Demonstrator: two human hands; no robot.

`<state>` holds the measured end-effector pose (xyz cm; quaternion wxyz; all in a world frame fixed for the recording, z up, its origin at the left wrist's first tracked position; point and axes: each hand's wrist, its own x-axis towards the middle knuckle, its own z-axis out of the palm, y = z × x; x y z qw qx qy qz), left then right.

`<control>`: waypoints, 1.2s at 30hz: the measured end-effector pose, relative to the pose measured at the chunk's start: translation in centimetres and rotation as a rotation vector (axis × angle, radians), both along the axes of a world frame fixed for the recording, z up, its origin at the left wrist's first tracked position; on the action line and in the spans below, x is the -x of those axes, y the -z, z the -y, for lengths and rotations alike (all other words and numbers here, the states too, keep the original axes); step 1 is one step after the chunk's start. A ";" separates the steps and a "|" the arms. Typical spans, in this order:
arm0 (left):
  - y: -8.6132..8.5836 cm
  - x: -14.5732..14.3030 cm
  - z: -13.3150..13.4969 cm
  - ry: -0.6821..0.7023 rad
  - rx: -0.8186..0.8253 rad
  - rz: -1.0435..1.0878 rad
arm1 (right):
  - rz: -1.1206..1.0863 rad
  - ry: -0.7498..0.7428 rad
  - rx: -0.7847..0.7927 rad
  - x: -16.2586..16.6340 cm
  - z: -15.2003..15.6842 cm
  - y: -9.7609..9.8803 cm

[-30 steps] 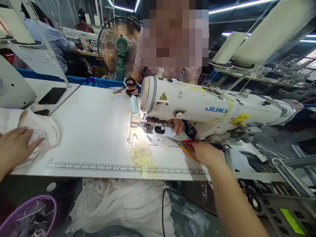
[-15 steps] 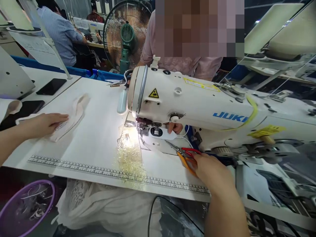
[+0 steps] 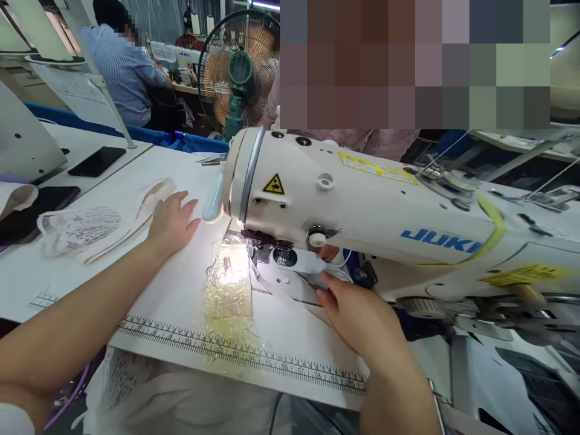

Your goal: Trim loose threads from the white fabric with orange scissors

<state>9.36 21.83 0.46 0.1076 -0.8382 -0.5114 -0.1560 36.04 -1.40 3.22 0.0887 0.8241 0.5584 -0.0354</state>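
Note:
My left hand (image 3: 174, 223) has its fingers spread over the white table, at the right end of a pale fabric strip (image 3: 142, 217). A white lace piece (image 3: 84, 226) lies left of it. My right hand (image 3: 362, 311) is closed over a pair of scissors beside the machine bed; a dark blade (image 3: 312, 280) shows ahead of the fingers, and most of the handles are hidden. The white JUKI sewing machine (image 3: 362, 199) stands above, its lamp lighting a clear plastic-covered patch (image 3: 229, 284) with yellowish thread bits beside the needle area.
Another person's fingers (image 3: 329, 252) show behind a white device (image 3: 294, 260) under the machine arm. A ruler strip (image 3: 203, 345) runs along the front edge. Phones (image 3: 97, 161) lie at left. Behind are a fan (image 3: 240, 69) and a seated person (image 3: 122, 72). White fabric (image 3: 181, 389) hangs below.
My left hand has let go of the lace piece and moved right, fingers spreading. My right hand has shifted left and forward over the scissors, covering their handles. The view has turned slightly.

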 end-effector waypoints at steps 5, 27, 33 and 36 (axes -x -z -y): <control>0.1 1.3 -1.9 -0.084 0.084 -0.063 | 0.056 0.027 0.065 1.4 -1.9 1.2; 0.6 2.7 -3.3 -0.334 0.344 -0.177 | -0.312 -0.865 -0.424 6.6 -0.8 3.7; 0.6 2.3 -2.8 -0.352 0.315 -0.191 | -0.420 -0.245 -0.736 -0.7 -0.2 2.4; 0.7 2.2 -2.6 -0.349 0.301 -0.165 | -0.412 0.051 -0.671 -3.8 0.0 2.2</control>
